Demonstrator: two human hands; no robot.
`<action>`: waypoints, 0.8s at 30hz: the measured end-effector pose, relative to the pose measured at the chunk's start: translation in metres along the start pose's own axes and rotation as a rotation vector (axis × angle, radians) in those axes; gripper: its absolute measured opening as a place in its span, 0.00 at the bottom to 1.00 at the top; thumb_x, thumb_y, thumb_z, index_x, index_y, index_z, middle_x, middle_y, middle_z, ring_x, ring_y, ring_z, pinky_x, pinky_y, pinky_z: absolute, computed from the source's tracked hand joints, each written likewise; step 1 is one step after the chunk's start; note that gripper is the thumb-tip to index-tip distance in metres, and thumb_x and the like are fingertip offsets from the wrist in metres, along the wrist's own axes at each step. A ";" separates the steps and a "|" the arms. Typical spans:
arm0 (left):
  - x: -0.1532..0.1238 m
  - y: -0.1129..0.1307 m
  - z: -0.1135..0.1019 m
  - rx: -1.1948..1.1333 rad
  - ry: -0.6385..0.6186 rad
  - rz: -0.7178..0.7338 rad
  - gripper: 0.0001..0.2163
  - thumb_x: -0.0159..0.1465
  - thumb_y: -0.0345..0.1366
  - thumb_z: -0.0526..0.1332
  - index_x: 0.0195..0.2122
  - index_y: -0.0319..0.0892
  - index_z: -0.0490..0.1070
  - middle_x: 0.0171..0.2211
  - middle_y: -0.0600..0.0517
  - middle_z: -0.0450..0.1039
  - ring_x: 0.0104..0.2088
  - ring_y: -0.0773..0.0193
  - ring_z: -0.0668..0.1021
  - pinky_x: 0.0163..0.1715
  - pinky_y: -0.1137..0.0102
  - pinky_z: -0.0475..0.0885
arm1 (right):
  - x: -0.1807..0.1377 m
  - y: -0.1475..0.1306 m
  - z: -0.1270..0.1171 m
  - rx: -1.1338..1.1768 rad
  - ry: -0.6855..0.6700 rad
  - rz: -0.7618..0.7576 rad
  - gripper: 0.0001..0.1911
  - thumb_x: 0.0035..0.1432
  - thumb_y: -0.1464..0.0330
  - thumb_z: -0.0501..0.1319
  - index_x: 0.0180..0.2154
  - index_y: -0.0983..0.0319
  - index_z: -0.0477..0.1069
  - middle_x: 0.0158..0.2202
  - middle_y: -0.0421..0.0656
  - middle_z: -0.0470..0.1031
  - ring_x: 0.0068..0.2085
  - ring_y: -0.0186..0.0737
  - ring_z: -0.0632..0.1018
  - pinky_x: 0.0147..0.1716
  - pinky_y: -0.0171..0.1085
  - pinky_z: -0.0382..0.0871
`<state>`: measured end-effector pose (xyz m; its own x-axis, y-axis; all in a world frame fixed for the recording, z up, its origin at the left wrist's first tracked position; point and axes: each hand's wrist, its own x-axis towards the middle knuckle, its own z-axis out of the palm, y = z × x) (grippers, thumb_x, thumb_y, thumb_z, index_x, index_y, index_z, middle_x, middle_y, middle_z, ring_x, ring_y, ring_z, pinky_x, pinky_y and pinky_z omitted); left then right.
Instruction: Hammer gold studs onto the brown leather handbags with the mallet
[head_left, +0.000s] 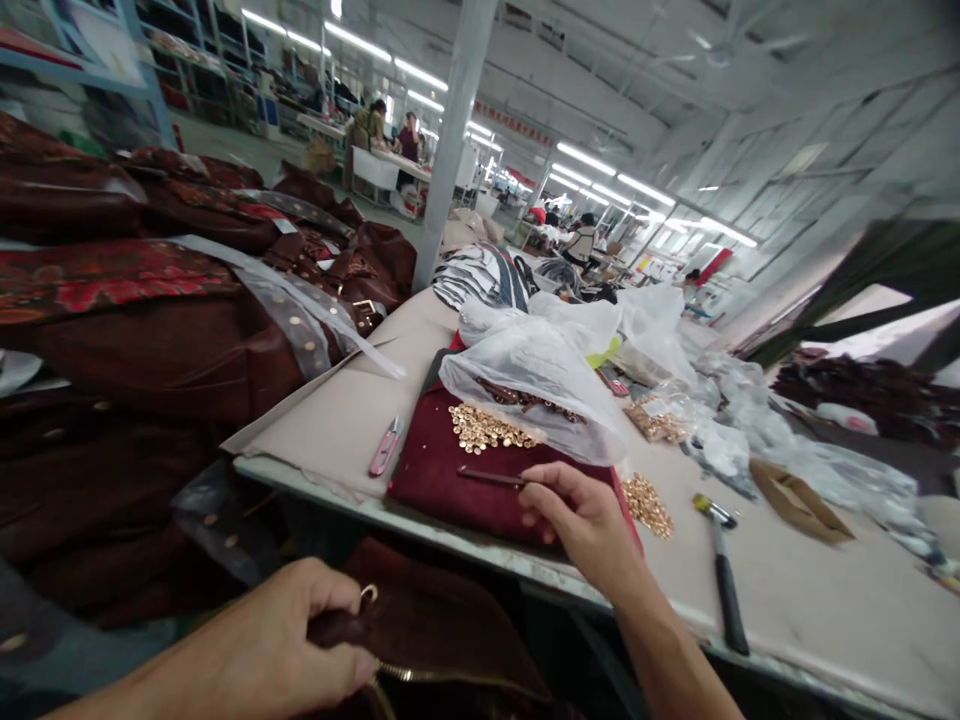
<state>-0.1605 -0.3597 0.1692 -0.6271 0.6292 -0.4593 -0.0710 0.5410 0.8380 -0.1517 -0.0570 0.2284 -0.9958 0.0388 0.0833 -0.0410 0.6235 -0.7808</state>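
My left hand (262, 635) is closed on the edge of a dark brown leather bag (450, 625), by its brass zipper (397, 672). A small gold ring (368, 594) stands up beside my left fingers. Over the table edge, my right hand (581, 515) pinches one end of a thin brown leather strip (484, 476). That strip points left above a folded maroon cloth (424, 490). Gold studs (480, 430) lie heaped on the cloth, in front of a clear plastic bag (525, 360) holding more brown strips.
Pink-handled thread snips (386, 447) lie left of the cloth. To its right are copper-coloured rivets (646, 505) and a hammer (724, 570) with a black handle. Brown leather bags (187, 350) are piled at left. A post (454, 150) rises behind the table; people work far back.
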 end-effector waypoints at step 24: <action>-0.007 0.035 -0.018 0.106 -0.122 0.088 0.11 0.57 0.42 0.58 0.23 0.41 0.64 0.20 0.58 0.54 0.24 0.68 0.58 0.22 0.72 0.52 | -0.094 -0.052 0.026 -0.464 -0.060 -0.827 0.09 0.72 0.72 0.51 0.45 0.62 0.69 0.35 0.45 0.80 0.31 0.37 0.80 0.29 0.33 0.77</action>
<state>-0.1723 -0.3552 0.2069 -0.5284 0.7360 -0.4232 0.0660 0.5325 0.8439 -0.0577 -0.1135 0.2449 -0.6688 -0.5861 0.4574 -0.7112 0.6836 -0.1639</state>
